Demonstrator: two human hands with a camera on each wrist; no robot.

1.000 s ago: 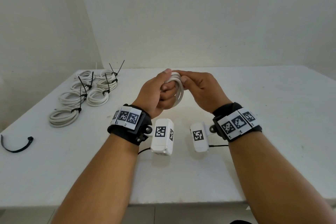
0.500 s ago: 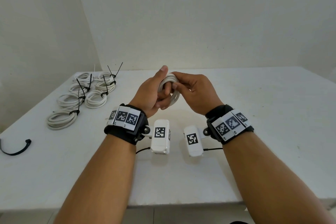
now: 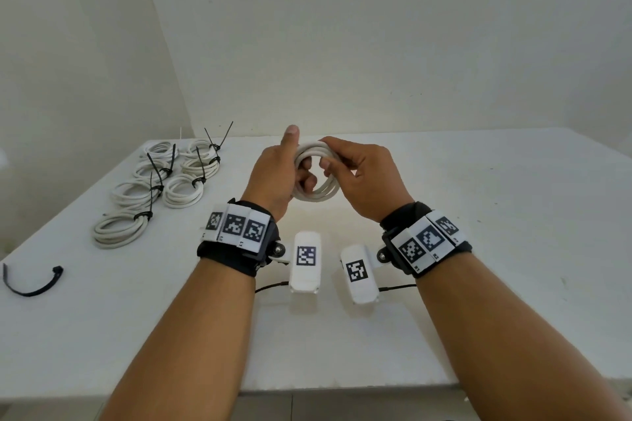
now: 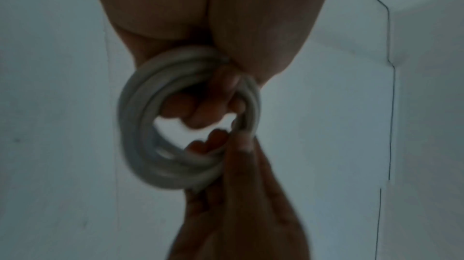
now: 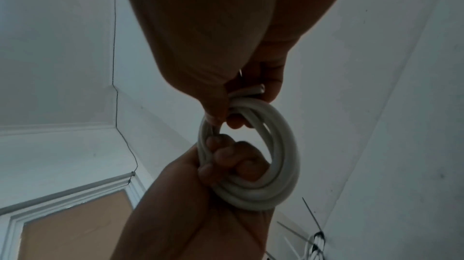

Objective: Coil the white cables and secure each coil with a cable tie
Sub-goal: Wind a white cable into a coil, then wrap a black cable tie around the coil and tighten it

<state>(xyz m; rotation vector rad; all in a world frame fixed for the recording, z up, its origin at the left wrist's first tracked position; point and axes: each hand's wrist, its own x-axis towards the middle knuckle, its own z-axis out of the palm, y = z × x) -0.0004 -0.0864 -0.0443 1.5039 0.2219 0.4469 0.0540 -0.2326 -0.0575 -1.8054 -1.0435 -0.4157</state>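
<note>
One white coil (image 3: 316,174) is held above the tabletop (image 3: 496,215), between both hands and not resting on it. Left hand (image 3: 273,178): fingers curled through the loop, thumb raised, grip closed on the coil's left side. Right hand (image 3: 364,181): thumb and fingers pinching the coil's upper right part, grip closed on it. The right wrist view shows one cut cable end (image 5: 260,91) at the right fingers. No tie shows on this coil. At the far left of the tabletop lie six finished coils (image 3: 160,181), each bound with one black tie, tails sticking up. One loose black tie (image 3: 32,284) lies apart at the left edge.
</note>
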